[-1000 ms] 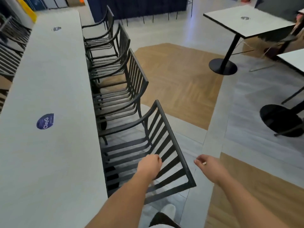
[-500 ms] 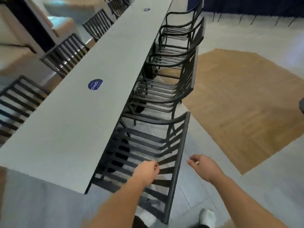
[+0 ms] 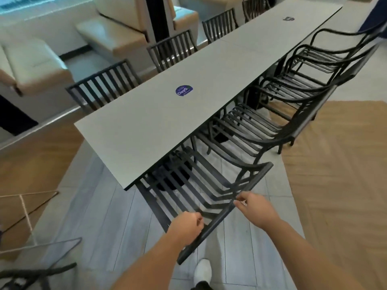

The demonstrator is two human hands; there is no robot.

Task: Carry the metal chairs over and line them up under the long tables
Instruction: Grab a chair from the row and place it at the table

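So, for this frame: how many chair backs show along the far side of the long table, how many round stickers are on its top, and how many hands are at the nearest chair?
far-side chair backs: 4
round stickers on the long table: 2
hands, left hand and right hand, at the nearest chair: 2
Total: 8

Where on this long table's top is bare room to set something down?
The long table top is bare apart from a blue sticker and a dark mark farther along. Below its right edge it is crowded: metal chairs stand close together.
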